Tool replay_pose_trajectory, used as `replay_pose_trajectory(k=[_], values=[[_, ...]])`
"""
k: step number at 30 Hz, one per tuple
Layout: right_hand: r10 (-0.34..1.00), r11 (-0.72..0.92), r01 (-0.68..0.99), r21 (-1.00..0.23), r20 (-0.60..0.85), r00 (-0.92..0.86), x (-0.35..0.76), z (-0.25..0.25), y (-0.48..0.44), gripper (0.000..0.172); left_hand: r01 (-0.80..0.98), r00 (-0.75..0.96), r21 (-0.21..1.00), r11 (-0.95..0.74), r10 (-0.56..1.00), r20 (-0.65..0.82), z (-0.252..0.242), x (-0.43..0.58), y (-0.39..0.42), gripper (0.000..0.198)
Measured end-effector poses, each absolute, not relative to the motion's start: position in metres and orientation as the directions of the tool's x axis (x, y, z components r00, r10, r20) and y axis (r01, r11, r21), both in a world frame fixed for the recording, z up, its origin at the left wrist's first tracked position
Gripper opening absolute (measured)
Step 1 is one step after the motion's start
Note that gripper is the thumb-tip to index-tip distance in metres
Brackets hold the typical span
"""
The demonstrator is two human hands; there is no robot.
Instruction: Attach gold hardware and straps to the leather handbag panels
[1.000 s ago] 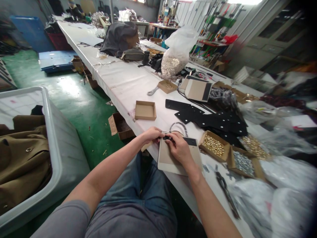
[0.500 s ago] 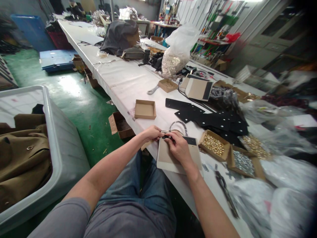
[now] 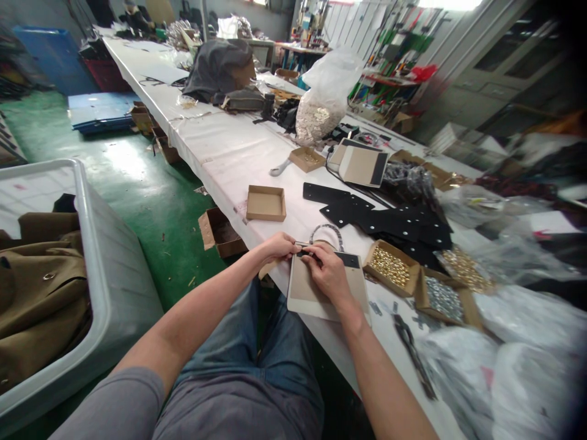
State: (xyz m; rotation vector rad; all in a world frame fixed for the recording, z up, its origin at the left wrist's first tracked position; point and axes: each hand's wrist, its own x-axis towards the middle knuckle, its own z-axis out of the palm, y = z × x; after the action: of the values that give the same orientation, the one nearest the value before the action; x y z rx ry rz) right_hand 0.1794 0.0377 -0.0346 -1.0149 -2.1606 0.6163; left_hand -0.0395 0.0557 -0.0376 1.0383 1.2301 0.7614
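Beige panel (image 3: pixel 313 296), fingers (image 3: pixel 317 251) still at one corner

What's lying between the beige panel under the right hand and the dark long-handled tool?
A few small grey pieces, metal by their look, lie between the beige panel and the dark tool; the head view shows it.

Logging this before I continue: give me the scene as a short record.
Left hand: fingers at far-left corner of flat beige panel with black strip
Right hand: fingers at strip's left part; grip hidden
Right of panel: gold-coloured metal pieces and silver-coloured metal pieces in open brown cardboard boxes
Beyond panel, rightward: flat black pieces with pale round spots
Nearer than boxes: long dark tool, type unclear
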Motion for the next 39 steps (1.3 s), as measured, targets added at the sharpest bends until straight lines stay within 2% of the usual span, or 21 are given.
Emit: replay_pose_trajectory(k=[3,7,9,11,12,15,17,26,31,35,39], values=[[0.827,0.535,0.444,-0.719,0.336,-0.452,0.185,-0.03,0.04,0.027,0.076,0.194,0.929,0.363,0.908,-0.371,-0.036,-0.04,0.054,0.036],[0.928,0.288,0.348,-0.892,0.169,-0.333,0.197,-0.028,0.046,0.038,0.095,0.187,0.928,0.361,0.909,-0.373,-0.036,-0.042,0.054,0.037],[0.952,0.173,0.297,-0.939,0.082,-0.296,0.2,-0.028,0.05,0.049,0.106,0.188,0.927,0.359,0.909,-0.373,-0.037,-0.042,0.054,0.038],[0.957,0.118,0.244,-0.962,0.044,-0.288,0.199,-0.028,0.054,0.065,0.113,0.189,0.928,0.355,0.909,-0.371,-0.038,-0.041,0.055,0.038],[0.955,0.1,0.23,-0.968,0.029,-0.294,0.197,-0.028,0.055,0.067,0.115,0.19,0.929,0.351,0.911,-0.367,-0.038,-0.04,0.054,0.037],[0.944,0.066,0.265,-0.962,-0.026,-0.33,0.191,-0.026,0.058,0.052,0.117,0.187,0.936,0.332,0.918,-0.349,-0.04,-0.038,0.054,0.036],[0.937,0.079,0.306,-0.949,-0.035,-0.349,0.187,-0.025,0.06,0.046,0.119,0.183,0.94,0.321,0.923,-0.339,-0.041,-0.037,0.053,0.034],[0.949,0.18,0.414,-0.892,0.047,-0.312,0.181,-0.028,0.062,0.037,0.129,0.175,0.945,0.3,0.931,-0.32,-0.045,-0.035,0.055,0.034],[0.928,0.325,0.536,-0.779,0.153,-0.34,0.177,-0.029,0.06,0.021,0.136,0.173,0.949,0.284,0.937,-0.305,-0.046,-0.034,0.054,0.033],[0.889,0.443,0.596,-0.669,0.244,-0.387,0.173,-0.03,0.057,0.018,0.136,0.171,0.953,0.271,0.941,-0.292,-0.049,-0.034,0.054,0.033],[0.88,0.468,0.621,-0.629,0.264,-0.395,0.172,-0.032,0.054,0.018,0.139,0.172,0.957,0.255,0.945,-0.277,-0.053,-0.035,0.055,0.032]])
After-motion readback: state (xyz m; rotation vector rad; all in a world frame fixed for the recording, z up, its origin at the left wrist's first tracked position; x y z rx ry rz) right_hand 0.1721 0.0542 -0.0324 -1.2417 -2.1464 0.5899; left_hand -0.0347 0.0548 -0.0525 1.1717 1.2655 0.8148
